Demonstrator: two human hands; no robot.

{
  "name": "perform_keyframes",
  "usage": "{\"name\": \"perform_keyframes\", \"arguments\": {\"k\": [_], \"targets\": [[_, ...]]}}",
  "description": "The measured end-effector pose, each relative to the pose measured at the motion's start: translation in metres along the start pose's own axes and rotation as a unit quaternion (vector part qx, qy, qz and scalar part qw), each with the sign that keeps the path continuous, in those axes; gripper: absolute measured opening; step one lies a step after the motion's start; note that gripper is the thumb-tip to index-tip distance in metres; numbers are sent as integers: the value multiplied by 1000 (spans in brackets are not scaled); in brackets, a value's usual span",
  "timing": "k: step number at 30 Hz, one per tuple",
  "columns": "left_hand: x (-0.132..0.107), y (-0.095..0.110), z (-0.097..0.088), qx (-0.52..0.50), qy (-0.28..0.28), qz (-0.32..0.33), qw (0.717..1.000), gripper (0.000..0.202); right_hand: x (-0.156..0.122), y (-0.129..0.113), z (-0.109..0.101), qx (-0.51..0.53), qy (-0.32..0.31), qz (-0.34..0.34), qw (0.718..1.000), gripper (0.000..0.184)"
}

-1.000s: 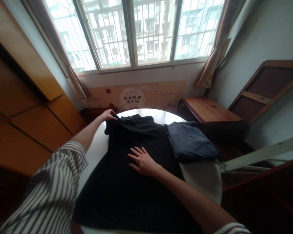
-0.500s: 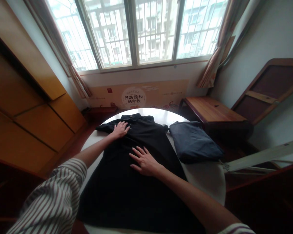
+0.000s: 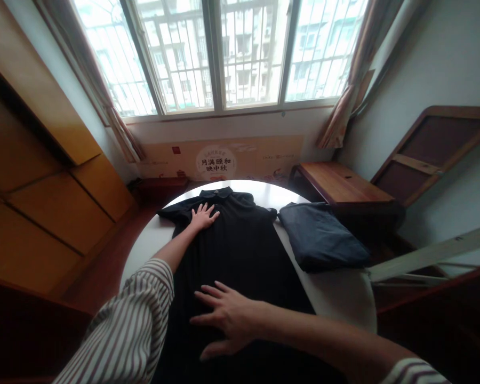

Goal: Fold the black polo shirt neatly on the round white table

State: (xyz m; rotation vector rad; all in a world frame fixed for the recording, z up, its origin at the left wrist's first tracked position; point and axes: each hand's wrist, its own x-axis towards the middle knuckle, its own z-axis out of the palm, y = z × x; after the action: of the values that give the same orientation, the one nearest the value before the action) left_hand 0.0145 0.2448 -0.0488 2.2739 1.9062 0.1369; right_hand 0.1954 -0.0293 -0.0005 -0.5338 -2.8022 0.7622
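Left grip is flat and open, fingers spread, palm down on the upper chest of the black shirt, nothing pinched. Right grip is also open, fingers splayed, over the lower body; can't tell whether its palm presses or just hovers. Risk, my read: if either palm drags instead of gliding, the thin-looking cloth bunches or the whole shirt skews. Pushing too far right could also nudge the folded dark cloth just beside it. Shirt lies spread under both of my grips, collar beyond the left one, far side; body runs back toward me under the right forearm, hem out of view. All of it sits on the white round surface, folded cloth at the right. Past that: low wooden stand right, barred window ahead.
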Motion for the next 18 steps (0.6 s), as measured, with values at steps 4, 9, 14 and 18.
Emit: {"name": "perform_keyframes", "arguments": {"k": [4, 9, 14, 18], "targets": [[-3, 0, 5, 20, 34, 5, 999, 72, 14, 61, -90, -54, 55, 268, 960, 41], [-3, 2, 4, 7, 38, 1, 999, 72, 3, 161, -186, -149, 58, 503, 850, 30], [-2, 2, 7, -7, 50, 1, 999, 71, -18, 212, -196, -132, 10, 557, 820, 33], [-3, 3, 8, -10, 55, 2, 998, 72, -20, 222, -189, -120, -4, 544, 830, 30]]}}
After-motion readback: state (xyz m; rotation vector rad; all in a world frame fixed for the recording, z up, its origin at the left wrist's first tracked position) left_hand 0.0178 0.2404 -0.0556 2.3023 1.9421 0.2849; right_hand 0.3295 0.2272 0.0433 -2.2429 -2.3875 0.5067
